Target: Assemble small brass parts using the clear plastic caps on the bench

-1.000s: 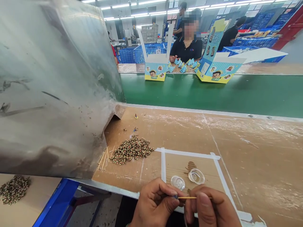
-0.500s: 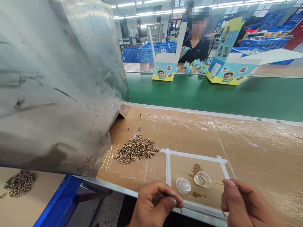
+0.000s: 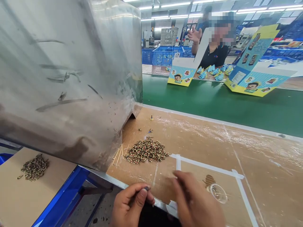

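Presently: left hand [image 3: 129,205], bottom centre, pinching tiny dark piece [image 3: 146,188] between thumb and forefinger, keeping it raised off table. Right hand [image 3: 196,203] blurring beside it; grip indiscernible. Clear cup [image 3: 218,193] sitting lower right; bead pile [image 3: 147,150] lying centre, within reach.

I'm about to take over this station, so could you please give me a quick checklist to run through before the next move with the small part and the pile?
1. Left hand pinches a small dark part at the fingertips: ok.
2. Right hand holding a stick: cannot tell, it is blurred.
3. Clear cup inside the taped square, uncovered: ok.
4. Pile of small parts on the table, apart from both hands: ok.
5. Spare sticks lying left of the pile: ok.
6. Clear lid visible beside the cup: not ok, the right hand covers that spot.
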A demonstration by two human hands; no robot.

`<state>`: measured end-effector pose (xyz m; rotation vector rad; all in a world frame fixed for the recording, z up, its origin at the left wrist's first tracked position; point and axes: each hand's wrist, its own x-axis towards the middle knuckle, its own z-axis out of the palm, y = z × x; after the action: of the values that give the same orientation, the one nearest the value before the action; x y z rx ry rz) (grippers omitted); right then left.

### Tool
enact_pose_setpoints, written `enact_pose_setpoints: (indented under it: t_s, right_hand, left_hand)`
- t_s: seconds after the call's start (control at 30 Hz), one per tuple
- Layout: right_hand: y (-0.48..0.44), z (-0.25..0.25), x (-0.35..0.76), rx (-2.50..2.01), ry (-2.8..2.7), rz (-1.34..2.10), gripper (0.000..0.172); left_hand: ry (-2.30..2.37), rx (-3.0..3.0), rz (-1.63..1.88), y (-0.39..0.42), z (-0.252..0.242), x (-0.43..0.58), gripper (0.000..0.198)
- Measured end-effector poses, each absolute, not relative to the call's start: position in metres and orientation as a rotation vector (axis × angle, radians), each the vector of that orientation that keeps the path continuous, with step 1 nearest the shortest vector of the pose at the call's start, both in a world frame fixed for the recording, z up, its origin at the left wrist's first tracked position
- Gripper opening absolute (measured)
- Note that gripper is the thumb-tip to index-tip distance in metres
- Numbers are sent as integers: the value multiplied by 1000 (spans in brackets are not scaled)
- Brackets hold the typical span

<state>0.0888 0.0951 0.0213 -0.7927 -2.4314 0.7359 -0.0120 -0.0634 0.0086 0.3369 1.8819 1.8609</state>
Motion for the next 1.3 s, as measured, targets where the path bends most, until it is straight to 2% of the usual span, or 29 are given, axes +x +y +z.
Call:
enact_pose_setpoints:
  t_s: [0.17, 0.3, 0.97, 1.07, 1.2, 1.3]
  right_hand:
    - [93, 15, 2, -977, -2682, 649, 23]
    - [99, 8, -5, -1055, -2729, 643, 13]
    - [98, 5, 18, -956, -2740, 605, 24]
    - [99, 2, 21, -925, -2748, 618, 21]
    - [95, -5, 28, -887, -2754, 641, 9]
    - [89, -6, 35, -875, -2741, 647, 11]
  left_hand:
    - [2032, 343, 1880, -80, 8, -18, 32]
    - [2003, 270, 1915, -89, 3, -20, 33]
    - [2018, 393, 1863, -73, 1, -23, 26]
    - [2022, 426, 1828, -75, -1, -25, 28]
    - [2032, 393, 1821, -75, -2, -25, 30]
    - [2041, 375, 1843, -74, 0, -23, 30]
